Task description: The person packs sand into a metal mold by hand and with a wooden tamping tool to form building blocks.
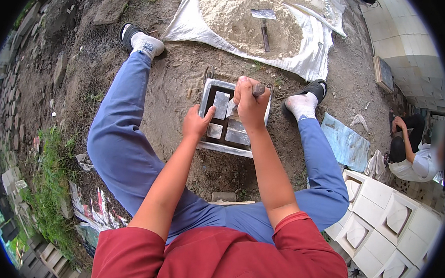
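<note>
A square grey metal mould [211,85] lies on the dirt between my feet, with grey metal inserts [220,104] set in its dark inside. My right hand [250,102] is closed around a wooden tool handle [258,89] and holds it upright over the mould. My left hand [196,123] rests on the mould's near left side, fingers curled against an insert. I sit with legs in blue trousers spread to either side of the mould.
A pile of pale sand [249,19] with a trowel [264,25] stuck in it lies on a white sheet [307,58] beyond the mould. White moulded blocks [384,218] are laid out at the lower right. Another person [413,149] crouches at the right. Grass and stones line the left.
</note>
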A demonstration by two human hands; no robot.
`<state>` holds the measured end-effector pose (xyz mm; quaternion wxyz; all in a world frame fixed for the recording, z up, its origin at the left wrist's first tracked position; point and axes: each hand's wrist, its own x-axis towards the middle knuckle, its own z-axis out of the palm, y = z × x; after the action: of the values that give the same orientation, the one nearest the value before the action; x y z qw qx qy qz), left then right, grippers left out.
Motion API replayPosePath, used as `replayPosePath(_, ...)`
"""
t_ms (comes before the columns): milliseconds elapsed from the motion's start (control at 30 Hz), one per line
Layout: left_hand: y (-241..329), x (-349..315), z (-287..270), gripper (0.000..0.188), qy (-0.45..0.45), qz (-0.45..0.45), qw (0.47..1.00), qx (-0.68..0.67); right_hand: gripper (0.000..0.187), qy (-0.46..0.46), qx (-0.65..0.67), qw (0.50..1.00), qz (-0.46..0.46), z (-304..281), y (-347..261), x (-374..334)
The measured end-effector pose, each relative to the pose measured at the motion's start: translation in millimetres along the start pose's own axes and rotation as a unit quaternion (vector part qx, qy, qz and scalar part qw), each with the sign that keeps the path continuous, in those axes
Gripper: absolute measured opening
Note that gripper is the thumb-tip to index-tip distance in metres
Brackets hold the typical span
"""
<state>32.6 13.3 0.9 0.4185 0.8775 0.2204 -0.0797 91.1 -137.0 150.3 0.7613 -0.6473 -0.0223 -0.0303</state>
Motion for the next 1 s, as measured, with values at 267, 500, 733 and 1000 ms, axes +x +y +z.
replayPosePath(267,6,-5,3,0.072,-0.01,0.009,0.999,-0.029,0.046,-0.031,-0.112,0.991,-0.064,4,38,-23)
replayPosePath(500,1,0,0,0.073,-0.001,0.019,1.0,-0.009,0.044,-0.039,-0.138,0.987,-0.072,6,14,-49)
replayPosePath(733,1,5,4,0.076,-0.028,0.001,1.0,-0.001,0.04,-0.014,-0.082,0.996,-0.022,-10,38,-70)
replayPosePath(1000,2,3,11,0.078,-0.041,0.011,0.999,0.006,0.045,0.012,-0.117,0.986,-0.12,-18,59,-72)
